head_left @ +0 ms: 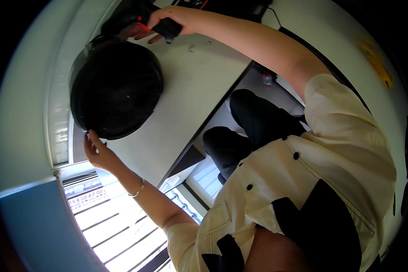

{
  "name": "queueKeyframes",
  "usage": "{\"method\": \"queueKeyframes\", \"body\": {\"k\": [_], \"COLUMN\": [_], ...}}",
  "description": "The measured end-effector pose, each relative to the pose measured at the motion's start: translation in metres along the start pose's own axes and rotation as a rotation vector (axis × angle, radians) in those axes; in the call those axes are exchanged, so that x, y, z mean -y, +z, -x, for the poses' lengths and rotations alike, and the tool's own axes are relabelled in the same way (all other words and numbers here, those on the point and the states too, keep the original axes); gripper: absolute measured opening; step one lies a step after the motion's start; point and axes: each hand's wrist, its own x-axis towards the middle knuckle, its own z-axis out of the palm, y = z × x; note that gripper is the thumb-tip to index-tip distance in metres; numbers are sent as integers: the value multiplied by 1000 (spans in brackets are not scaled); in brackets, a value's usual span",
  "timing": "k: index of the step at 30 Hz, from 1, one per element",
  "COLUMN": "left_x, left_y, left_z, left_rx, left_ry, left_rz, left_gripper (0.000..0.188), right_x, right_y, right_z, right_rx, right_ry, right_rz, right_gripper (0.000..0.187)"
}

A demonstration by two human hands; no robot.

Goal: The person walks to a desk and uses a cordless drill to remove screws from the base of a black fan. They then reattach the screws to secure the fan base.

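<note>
A large round black pan (118, 90) with a deep wall is tilted up at the left, above the pale counter. My right hand (167, 20) is closed round a black handle with red trim at the top; the join between handle and pan is dark and hard to make out. At the pan's lower rim is my left hand (97, 152), its fingertips against the edge and the fingers bent. A metal bangle (138, 187) circles my left wrist. The dark inside of the pan shows little detail.
The pale counter (177, 99) stretches behind the pan, its dark front edge running diagonally. A barred window (118, 226) lies at lower left beside a blue panel (36, 226). A small bottle (267, 80) stands beyond my knees. Black equipment (240, 8) sits at the top.
</note>
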Motion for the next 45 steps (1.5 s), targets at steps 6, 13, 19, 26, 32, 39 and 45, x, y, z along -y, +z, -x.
{"method": "queueKeyframes", "body": {"k": [6, 13, 19, 26, 32, 39, 45], "left_x": [-20, -82, -89, -110, -110, -109, -112], "left_y": [-7, 65, 127, 189, 213, 222, 217], "left_z": [28, 98, 106, 103, 103, 104, 107], "left_rx": [-253, 485, 730, 589, 708, 685, 617], "left_ry": [473, 905, 551, 569, 438, 493, 521], "left_rz": [-75, 183, 253, 31, -124, -203, -117], "left_gripper": [28, 15, 13, 16, 23, 18, 12], "right_x": [-9, 16, 11, 23, 13, 16, 16], "right_y": [-2, -20, -19, -23, -26, -23, -23], "right_z": [12, 25, 22, 28, 23, 27, 29], "right_rx": [-16, -95, -157, -260, -285, -346, -357], "right_ry": [-105, -203, -352, -423, -385, -390, -335], "right_rz": [159, -52, -134, -214, -214, -140, -93], "right_gripper": [40, 47, 45, 46, 44, 48, 45]}}
